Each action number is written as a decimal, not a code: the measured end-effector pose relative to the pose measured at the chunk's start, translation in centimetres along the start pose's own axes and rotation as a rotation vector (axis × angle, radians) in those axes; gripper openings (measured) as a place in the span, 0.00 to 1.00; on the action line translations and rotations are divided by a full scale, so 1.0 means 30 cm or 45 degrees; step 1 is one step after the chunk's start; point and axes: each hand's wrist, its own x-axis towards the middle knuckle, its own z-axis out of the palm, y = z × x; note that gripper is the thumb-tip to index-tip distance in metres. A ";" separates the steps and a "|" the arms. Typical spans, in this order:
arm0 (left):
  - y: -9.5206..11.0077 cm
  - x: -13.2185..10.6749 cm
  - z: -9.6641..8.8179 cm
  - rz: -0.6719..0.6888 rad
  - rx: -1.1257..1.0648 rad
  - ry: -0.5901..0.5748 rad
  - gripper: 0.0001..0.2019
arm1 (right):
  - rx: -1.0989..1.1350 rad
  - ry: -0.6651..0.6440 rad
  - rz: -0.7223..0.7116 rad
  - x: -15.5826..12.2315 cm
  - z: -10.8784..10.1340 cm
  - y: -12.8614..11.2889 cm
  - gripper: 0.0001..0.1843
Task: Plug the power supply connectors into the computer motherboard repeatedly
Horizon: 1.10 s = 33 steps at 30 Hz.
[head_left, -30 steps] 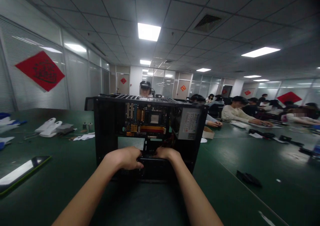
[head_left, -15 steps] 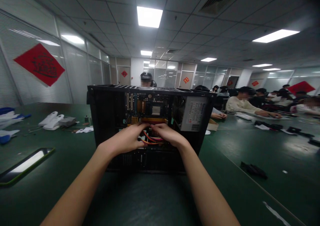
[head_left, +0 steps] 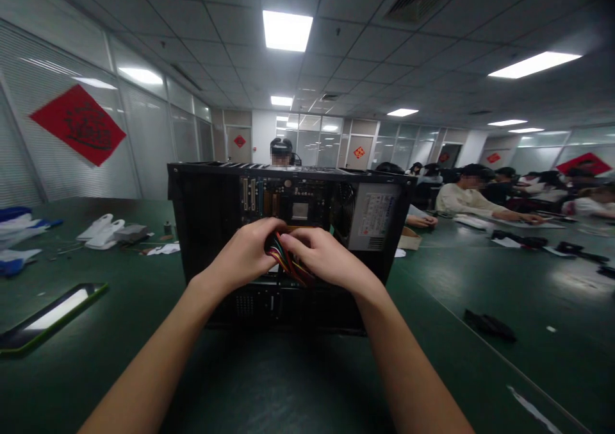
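My cable bundle [head_left: 291,264]: I see red, yellow, green strands
Computer case [head_left: 206,222]: black
Power supply [head_left: 377,219]: grey, printed pale label [head_left: 379,204]
Table [head_left: 269,383] under me: dark green

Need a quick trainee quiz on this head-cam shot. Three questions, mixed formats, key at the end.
1. Multiple choice. What are the left hand and right hand both handling?
a) a screwdriver
b) a bundle of coloured wires
c) a roll of tape

2. True or false. In the head view, the labelled power supply sits toward the right end of the open computer case.

3. Fill in. The flat device with a green edge lies on the green table, to the ____ of the case in the head view.

Key: 1. b; 2. true; 3. left
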 end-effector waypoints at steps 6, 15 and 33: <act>0.038 0.002 0.000 0.054 -0.033 0.026 0.28 | 0.143 0.118 -0.004 0.006 0.002 0.002 0.13; 0.078 -0.002 -0.053 -0.113 0.112 -0.165 0.27 | 0.601 -0.079 0.116 -0.014 -0.015 -0.024 0.14; 0.096 0.002 0.003 -0.076 -0.016 0.053 0.27 | 0.408 0.028 -0.097 -0.016 0.010 -0.043 0.12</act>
